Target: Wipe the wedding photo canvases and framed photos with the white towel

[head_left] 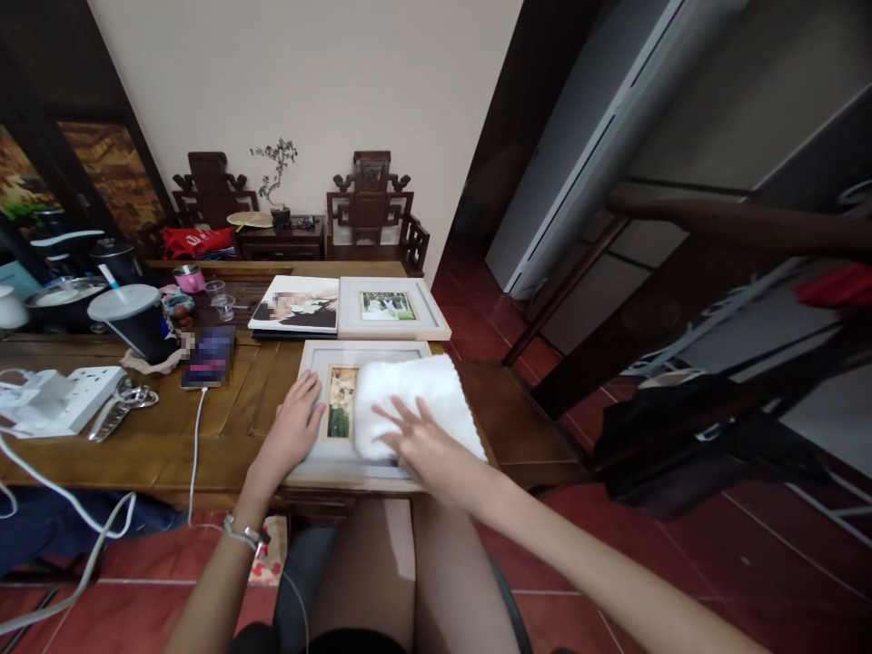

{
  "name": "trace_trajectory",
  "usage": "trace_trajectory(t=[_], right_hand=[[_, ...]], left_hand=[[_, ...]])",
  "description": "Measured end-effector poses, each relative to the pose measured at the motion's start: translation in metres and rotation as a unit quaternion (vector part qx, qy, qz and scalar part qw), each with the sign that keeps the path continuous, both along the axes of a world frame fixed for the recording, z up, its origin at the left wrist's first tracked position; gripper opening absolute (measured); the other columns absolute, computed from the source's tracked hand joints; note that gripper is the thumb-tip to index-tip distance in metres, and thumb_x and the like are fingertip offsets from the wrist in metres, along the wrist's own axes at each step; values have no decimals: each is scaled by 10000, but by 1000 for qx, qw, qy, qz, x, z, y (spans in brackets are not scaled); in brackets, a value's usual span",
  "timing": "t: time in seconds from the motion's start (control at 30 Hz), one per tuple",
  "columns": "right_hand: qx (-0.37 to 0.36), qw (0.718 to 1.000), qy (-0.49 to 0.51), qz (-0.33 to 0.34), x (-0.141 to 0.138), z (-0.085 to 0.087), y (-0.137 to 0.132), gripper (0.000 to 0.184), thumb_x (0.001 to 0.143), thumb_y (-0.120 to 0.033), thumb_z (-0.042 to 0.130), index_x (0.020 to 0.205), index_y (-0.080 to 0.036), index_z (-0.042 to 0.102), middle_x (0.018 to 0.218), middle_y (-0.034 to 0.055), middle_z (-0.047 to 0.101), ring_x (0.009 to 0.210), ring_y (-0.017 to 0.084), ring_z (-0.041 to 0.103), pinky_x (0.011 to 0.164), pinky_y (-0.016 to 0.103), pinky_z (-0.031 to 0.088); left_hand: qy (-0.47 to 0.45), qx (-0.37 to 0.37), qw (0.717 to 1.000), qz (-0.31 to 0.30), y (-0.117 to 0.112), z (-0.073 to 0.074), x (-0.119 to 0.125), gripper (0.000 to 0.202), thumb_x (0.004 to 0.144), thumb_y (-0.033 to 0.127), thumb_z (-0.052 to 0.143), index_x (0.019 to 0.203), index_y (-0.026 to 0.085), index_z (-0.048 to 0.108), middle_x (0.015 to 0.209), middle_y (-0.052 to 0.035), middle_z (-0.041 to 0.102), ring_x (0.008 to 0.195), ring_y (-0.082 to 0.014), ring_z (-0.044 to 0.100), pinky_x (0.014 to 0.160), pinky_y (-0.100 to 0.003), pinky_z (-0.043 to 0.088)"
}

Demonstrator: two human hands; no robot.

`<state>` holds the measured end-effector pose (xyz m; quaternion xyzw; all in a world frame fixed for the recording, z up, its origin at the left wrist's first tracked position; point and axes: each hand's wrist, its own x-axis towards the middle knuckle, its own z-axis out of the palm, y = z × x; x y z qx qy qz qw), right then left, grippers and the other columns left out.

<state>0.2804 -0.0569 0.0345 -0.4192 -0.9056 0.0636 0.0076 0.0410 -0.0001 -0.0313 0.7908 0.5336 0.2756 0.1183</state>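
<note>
A white picture frame (314,356) with a small photo lies flat at the near edge of the wooden table (156,436). My left hand (292,429) rests flat on the frame's left side, fingers stretched out. My right hand (417,445) lies with spread fingers on a folded white cloth (415,391) that covers the frame's right half. A second white frame (391,309) and a photo album (296,307) lie just behind.
A phone (209,356) on a white cable, a power strip (74,398), a lidded dark cup (133,318), small plastic cups and pots crowd the table's left. Carved chairs (371,213) stand at the far wall. A dark wooden rack (708,300) stands to the right.
</note>
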Motion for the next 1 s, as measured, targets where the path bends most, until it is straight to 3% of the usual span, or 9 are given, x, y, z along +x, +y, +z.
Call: trace_trajectory(t=[0.13,0.23,0.33,0.43,0.57,0.67,0.83,0.93,1.0], right_hand=[[-125,990,48,46,5,33,-46,421,818,14,428,1151,-152,624,1427,161,471,1406,290,282,1116,554,283],[-133,986,76,59,1,30,-46,483,780,47,420,1172,-164,608,1441,137,462,1430,265,219,1141,537,241],[-63,994,75,40,-2,6,-18,553,718,76,423,1208,-121,588,1534,161,293,1443,321,119,1140,592,173],[30,998,58,-16,1,-14,28,585,686,81,444,1232,-84,575,1558,189,205,1442,358,94,1131,621,133],[115,986,40,-114,8,-17,89,605,706,61,448,1284,-85,548,1563,175,199,1431,398,113,1094,664,166],[110,988,13,-106,2,-16,104,551,740,28,462,1265,-91,579,1556,157,236,1418,430,126,1074,692,167],[36,999,-6,-23,-12,-10,50,546,716,29,452,1217,-105,625,1536,152,288,1415,423,160,1080,680,187],[-56,998,17,26,-6,10,4,567,675,37,434,1175,-124,647,1511,138,346,1422,377,184,1091,644,230],[-126,989,45,62,2,26,-17,611,630,53,410,1142,-163,665,1419,110,495,1425,304,221,1120,587,236]], left_hand=[[4,-1,1000,-6,0,-2,-1,452,962,316,348,1354,123,465,1485,-158,399,1423,-249,279,1132,-519,282],[5,6,1000,-10,-1,-2,-1,447,966,316,339,1353,133,465,1485,-159,399,1423,-246,279,1131,-517,282],[10,7,1000,-11,-2,-2,-1,446,969,318,333,1354,135,462,1489,-158,393,1425,-247,274,1130,-513,282],[12,0,1000,-13,-2,0,-1,449,969,324,335,1356,132,459,1494,-158,385,1428,-251,267,1131,-509,283],[7,-6,1000,-6,-3,1,-1,451,967,319,338,1356,127,459,1495,-162,382,1427,-251,267,1132,-513,279],[11,-12,1000,-2,-2,0,-1,462,965,312,334,1355,97,457,1494,-175,378,1426,-256,268,1130,-520,279],[-2,4,1000,-8,0,-4,-2,442,968,321,333,1345,138,475,1486,-151,400,1419,-251,286,1122,-540,285],[-9,6,1000,-4,0,-4,-1,440,964,316,345,1343,137,481,1479,-153,411,1419,-250,288,1127,-525,288],[-9,2,1000,-3,0,-3,-1,444,962,316,349,1341,130,484,1477,-155,413,1419,-252,287,1129,-519,291]])
